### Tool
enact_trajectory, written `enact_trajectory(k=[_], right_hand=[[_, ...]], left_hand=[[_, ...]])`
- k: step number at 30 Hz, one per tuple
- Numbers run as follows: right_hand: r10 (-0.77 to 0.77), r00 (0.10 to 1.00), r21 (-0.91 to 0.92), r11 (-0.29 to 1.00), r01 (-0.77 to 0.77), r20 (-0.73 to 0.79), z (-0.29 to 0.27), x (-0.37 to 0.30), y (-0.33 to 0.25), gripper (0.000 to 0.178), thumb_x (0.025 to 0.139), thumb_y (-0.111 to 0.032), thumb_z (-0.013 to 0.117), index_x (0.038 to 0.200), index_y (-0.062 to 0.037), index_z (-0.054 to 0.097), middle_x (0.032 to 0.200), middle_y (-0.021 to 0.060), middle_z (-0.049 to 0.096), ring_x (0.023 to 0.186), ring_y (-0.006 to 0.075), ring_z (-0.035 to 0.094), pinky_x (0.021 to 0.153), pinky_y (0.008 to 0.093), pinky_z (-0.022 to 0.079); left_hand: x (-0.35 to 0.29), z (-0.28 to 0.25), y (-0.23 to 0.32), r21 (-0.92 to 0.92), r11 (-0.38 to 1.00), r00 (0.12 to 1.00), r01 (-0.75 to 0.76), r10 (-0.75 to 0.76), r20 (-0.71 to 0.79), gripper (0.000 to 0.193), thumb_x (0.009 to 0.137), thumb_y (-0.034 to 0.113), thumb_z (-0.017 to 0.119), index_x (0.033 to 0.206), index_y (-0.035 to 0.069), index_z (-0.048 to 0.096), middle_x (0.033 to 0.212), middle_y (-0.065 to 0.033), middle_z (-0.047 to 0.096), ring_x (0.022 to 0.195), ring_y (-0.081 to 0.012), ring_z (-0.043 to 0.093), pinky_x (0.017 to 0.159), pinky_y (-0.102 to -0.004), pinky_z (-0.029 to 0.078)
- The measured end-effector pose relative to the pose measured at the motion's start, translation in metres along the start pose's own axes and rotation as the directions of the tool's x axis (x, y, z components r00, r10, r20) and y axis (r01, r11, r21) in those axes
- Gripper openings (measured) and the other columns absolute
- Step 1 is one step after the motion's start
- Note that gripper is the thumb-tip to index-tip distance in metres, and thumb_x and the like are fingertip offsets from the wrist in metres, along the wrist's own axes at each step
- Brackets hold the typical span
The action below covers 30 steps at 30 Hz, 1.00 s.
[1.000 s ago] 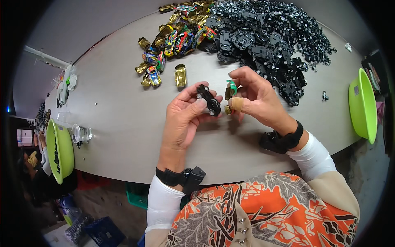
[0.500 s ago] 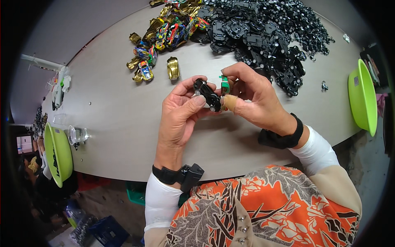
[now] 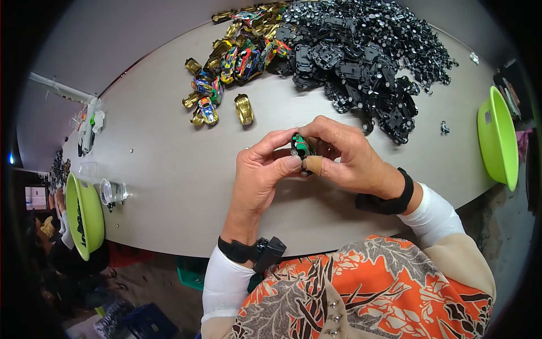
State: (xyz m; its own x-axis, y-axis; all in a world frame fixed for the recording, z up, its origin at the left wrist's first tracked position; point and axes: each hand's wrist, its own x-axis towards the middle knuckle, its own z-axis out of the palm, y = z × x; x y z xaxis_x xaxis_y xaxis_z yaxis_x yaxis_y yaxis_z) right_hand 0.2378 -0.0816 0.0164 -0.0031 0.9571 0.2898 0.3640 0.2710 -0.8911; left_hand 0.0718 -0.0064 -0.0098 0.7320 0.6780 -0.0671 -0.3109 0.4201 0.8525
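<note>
Between my hands, over the near middle of the table, a green toy car body sits against a black toy car chassis with small wheels. My left hand is closed on the chassis, thumb and fingers pinching it from the left side. From the right, my right hand grips the green body, with a tan bandage around its thumb. The fingers cover much of both parts, so I cannot tell whether they are fully joined. A gold toy car body lies alone beyond my left hand.
Colourful and gold car bodies are heaped at the far left-centre, beside a big pile of black chassis. Green basins stand at the right and left. A clear cup is near the left basin. Another person's arm shows at far left.
The chassis and green body, apart before, now touch between my fingers. My left hand has moved right and turned the chassis; my right hand has come down slightly. The view has shifted a little.
</note>
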Motion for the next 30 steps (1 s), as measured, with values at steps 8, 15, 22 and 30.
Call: enact_trajectory(k=[8,15,22,30], right_hand=[[0.068,0.994,0.08,0.995,-0.062,-0.084,0.006,-0.005,0.008,0.018,0.075,0.001,0.064,0.091,0.0017,0.056,0.079,0.0096,0.057,0.061,0.0142,0.056,0.054,0.0275,0.045],[-0.034,0.996,0.114,0.993,0.043,-0.078,0.003,-0.005,0.01,0.019,0.075,0.001,0.065,0.091,0.0009,0.056,0.083,0.0075,0.056,0.064,0.012,0.056,0.055,0.0244,0.046],[-0.032,0.997,0.216,0.976,0.017,0.067,-0.014,-0.003,0.008,0.012,0.079,-0.002,0.065,0.088,0.0013,0.058,0.09,0.0056,0.055,0.071,0.0098,0.06,0.056,0.0225,0.05],[0.28,0.93,0.313,0.885,-0.346,0.237,-0.024,-0.007,0.013,0.006,0.081,0.002,0.058,0.087,0.0006,0.058,0.075,0.0062,0.059,0.07,0.0134,0.061,0.057,0.0267,0.048]], left_hand=[[-0.005,0.006,-0.004,0.338,0.924,0.984,-0.179,0.176,0.04,0.031,0.086,-0.001,0.058,0.117,0.0,0.06,0.112,-0.0096,0.058,0.093,-0.0154,0.06,0.075,-0.0263,0.055],[-0.005,0.003,-0.001,0.261,0.963,0.997,-0.071,0.067,0.024,0.033,0.087,0.0,0.056,0.12,-0.001,0.057,0.114,-0.0097,0.056,0.092,-0.0137,0.059,0.077,-0.0268,0.053],[-0.002,-0.002,-0.004,0.043,0.991,0.986,0.128,-0.132,0.104,0.029,0.081,0.011,0.068,0.107,0.001,0.058,0.091,-0.0017,0.061,0.082,-0.0074,0.056,0.071,-0.0206,0.046],[-0.005,0.006,-0.009,0.392,0.919,0.989,0.044,-0.097,0.116,0.017,0.083,0.009,0.063,0.097,0.002,0.057,0.085,0.0029,0.055,0.079,-0.0045,0.048,0.072,-0.0212,0.04]])
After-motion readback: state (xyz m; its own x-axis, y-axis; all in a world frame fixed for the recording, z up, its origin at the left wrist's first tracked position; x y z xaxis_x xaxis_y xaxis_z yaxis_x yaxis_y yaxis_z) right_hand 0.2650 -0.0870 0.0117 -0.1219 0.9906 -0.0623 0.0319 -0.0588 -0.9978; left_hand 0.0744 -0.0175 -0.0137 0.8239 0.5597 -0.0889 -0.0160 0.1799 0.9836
